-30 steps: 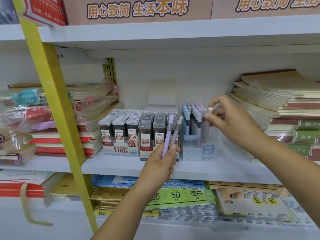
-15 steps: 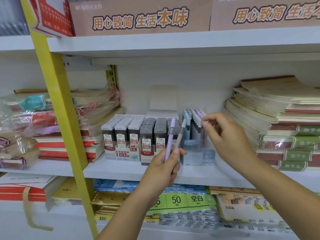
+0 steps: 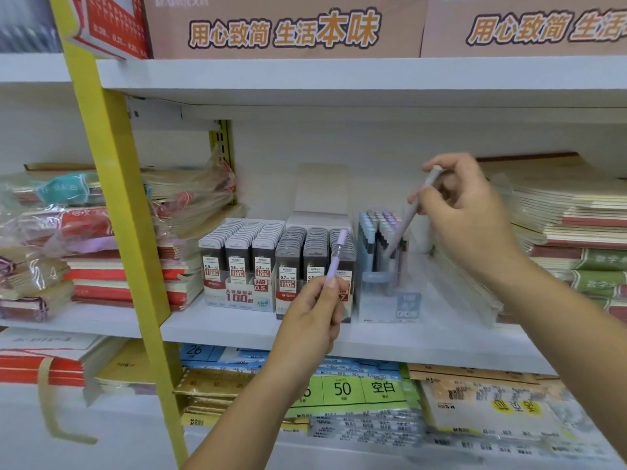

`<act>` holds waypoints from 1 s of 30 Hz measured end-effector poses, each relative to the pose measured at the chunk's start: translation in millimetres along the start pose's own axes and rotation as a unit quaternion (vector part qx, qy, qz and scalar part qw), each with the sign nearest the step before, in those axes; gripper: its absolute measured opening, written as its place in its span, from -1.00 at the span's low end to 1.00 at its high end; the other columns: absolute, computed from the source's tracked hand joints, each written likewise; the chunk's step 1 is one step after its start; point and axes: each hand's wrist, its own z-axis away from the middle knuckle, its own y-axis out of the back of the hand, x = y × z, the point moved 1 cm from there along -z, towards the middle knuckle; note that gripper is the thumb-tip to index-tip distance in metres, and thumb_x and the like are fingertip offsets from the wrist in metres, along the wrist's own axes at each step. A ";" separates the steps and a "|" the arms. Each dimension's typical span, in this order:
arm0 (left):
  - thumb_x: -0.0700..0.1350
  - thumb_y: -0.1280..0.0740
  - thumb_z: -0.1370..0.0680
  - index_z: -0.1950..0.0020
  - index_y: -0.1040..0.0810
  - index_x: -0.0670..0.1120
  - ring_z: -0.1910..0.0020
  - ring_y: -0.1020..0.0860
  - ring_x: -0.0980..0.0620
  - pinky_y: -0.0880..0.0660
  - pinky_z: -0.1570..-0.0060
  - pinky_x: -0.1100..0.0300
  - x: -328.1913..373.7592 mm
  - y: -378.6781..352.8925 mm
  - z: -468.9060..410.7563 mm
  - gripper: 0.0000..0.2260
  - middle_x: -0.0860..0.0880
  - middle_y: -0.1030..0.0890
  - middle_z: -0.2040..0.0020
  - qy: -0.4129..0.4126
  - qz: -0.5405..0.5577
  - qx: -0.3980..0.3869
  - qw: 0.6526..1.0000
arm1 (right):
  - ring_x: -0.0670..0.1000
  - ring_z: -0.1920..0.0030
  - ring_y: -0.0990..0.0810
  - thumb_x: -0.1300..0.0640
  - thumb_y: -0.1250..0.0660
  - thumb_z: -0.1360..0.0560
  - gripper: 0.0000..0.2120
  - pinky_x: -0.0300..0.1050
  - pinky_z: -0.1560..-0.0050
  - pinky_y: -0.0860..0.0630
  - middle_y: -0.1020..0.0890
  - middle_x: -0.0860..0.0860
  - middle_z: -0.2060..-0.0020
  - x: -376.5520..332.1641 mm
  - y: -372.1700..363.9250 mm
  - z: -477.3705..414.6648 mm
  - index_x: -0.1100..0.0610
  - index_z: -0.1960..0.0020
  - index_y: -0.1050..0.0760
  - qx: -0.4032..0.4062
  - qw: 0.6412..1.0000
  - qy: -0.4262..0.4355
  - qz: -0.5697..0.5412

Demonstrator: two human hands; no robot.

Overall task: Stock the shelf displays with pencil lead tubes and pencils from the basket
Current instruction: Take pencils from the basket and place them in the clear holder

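Right grip (image 3: pixel 468 225) pinches a pale pencil (image 3: pixel 409 218) slanting into the display box (image 3: pixel 386 307); left grip (image 3: pixel 312 317) clasps a purple pencil (image 3: pixel 336 256) upright.

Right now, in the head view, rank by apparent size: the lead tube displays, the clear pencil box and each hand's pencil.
1. lead tube displays
2. clear pencil box
3. purple pencil in left hand, pale pencil in right hand: alike, partly hidden, unranked
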 end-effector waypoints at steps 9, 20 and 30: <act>0.11 -0.18 -0.66 0.05 -0.62 0.16 0.50 -0.26 0.18 -0.23 0.51 0.34 -2.3 11.2 -3.4 -0.76 0.13 -0.41 0.39 -0.008 -0.038 0.013 0.999 | -0.18 0.12 -0.53 0.11 -0.35 -0.51 -0.82 -0.46 0.21 -0.30 -0.51 -0.17 0.14 33.0 -27.1 -13.5 -0.14 -0.03 -0.45 -0.127 0.967 0.027 0.220; 0.07 -0.19 -0.67 0.05 -0.64 0.17 0.50 -0.26 0.18 -0.23 0.52 0.33 -6.5 20.5 -1.6 -0.75 0.12 -0.41 0.40 -0.002 -0.026 0.025 0.999 | -0.05 -0.07 -0.44 0.10 -0.31 -0.55 -0.85 -0.23 0.02 -0.33 -0.57 -0.08 0.07 31.4 -31.7 -17.4 0.01 -0.09 -0.60 -0.164 0.955 0.065 0.240; 0.07 -0.18 -0.67 0.05 -0.65 0.18 0.49 -0.26 0.16 -0.22 0.51 0.32 -5.0 24.4 -1.2 -0.75 0.12 -0.41 0.40 -0.004 -0.021 0.029 0.999 | -0.13 0.11 -0.50 0.12 -0.41 -0.49 -0.86 -0.48 0.18 -0.31 -0.56 -0.04 0.09 34.0 -35.5 -22.1 -0.09 0.09 -0.49 -0.124 0.974 0.019 0.189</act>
